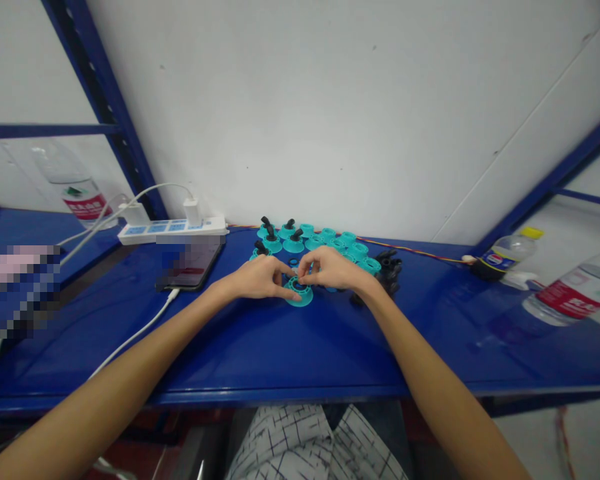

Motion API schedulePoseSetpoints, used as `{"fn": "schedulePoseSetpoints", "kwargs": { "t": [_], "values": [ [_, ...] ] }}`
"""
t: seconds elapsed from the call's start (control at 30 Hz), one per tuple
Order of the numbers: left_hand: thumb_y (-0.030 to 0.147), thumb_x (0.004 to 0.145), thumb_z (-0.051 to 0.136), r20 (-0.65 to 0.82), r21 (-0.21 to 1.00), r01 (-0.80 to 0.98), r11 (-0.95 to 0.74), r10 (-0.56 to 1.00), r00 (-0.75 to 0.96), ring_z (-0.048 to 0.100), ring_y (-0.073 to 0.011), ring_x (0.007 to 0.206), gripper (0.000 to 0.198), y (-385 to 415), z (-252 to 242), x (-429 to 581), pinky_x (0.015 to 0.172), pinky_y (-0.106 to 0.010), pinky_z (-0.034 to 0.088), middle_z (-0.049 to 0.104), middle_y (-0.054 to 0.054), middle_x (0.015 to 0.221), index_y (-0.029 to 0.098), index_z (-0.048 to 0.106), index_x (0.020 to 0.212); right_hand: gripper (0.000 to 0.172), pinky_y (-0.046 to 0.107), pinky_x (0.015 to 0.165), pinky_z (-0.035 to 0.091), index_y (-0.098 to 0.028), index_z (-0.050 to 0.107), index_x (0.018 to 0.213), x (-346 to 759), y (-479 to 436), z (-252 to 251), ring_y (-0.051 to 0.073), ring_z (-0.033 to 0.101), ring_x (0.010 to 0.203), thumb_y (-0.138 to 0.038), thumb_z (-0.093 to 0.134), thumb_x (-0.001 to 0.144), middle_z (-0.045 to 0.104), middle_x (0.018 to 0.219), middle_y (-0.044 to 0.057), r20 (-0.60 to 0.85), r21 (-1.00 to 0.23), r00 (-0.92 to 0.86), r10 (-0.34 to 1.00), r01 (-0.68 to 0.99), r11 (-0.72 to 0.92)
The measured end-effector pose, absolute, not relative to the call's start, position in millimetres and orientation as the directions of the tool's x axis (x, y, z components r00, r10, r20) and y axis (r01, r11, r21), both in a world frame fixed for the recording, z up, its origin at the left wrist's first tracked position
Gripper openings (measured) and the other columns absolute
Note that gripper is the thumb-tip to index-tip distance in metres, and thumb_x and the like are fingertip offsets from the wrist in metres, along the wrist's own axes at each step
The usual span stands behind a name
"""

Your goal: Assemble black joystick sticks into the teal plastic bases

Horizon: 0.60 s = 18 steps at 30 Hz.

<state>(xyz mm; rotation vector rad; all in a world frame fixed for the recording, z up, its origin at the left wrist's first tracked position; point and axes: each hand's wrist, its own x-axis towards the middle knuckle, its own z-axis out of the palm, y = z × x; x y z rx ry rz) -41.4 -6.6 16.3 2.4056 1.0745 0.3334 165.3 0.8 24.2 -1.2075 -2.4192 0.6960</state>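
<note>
A round teal plastic part with a wide flared base [301,297] sits on the blue table in front of me. My left hand [264,278] grips its left side, thumb at the near edge and fingers at the far side. Over its top, the fingertips of my right hand [331,269] are pinched together at the central opening. Whatever they hold, if anything, is too small to make out. Beyond my hands are several more teal parts [348,237], and a few at the left have black elbow-shaped pieces [297,235] standing in them. Dark rings lie partly hidden between my hands.
A pile of black pieces [389,270] lies right of my right hand. Leftward are a phone [193,263] on a white cable and a power strip [173,230]. A cola bottle [505,257] and a water bottle [570,293] stand at right. A white wall [300,120] rises behind.
</note>
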Motion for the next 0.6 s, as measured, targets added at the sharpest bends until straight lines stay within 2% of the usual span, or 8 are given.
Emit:
{"fn": "schedulePoseSetpoints", "kwargs": {
  "t": [0.23,0.43,0.6],
  "values": [
    [0.064,0.073,0.066,0.021,0.512,0.616,-0.599,0.726,0.688,0.052,-0.0112,0.054,0.050,-6,17,-43,0.052,-0.022,0.031,0.063,0.000,0.062,0.015,0.072,0.083,0.008,0.020,0.057,0.040,-0.013,0.072,0.080,162,-4,27,0.010,0.058,0.060,-0.014,0.070,0.072,0.069,0.071,0.002,0.088,-0.549,-0.548,0.832,0.670,0.499],
    [0.057,0.083,0.056,0.012,0.635,0.542,-0.550,0.709,0.705,0.044,-0.0092,0.050,0.050,-6,18,-43,0.050,-0.021,0.030,0.056,0.001,0.056,0.012,0.074,0.093,0.018,0.020,0.048,0.042,-0.014,0.071,0.093,168,-10,37,0.011,0.060,0.052,-0.021,0.065,0.078,0.068,0.067,0.002,-0.034,-0.596,-0.536,0.843,0.688,0.414],
    [0.048,0.077,0.061,-0.009,0.713,0.529,-0.460,0.748,0.663,0.040,-0.0091,0.052,0.045,-5,15,-40,0.049,-0.022,0.027,0.055,0.001,0.057,0.009,0.075,0.096,0.027,0.019,0.044,0.044,-0.015,0.069,0.103,167,-12,37,0.011,0.060,0.047,-0.025,0.066,0.078,0.069,0.067,0.002,-0.158,-0.592,-0.543,0.825,0.721,0.361]
  ]
}}
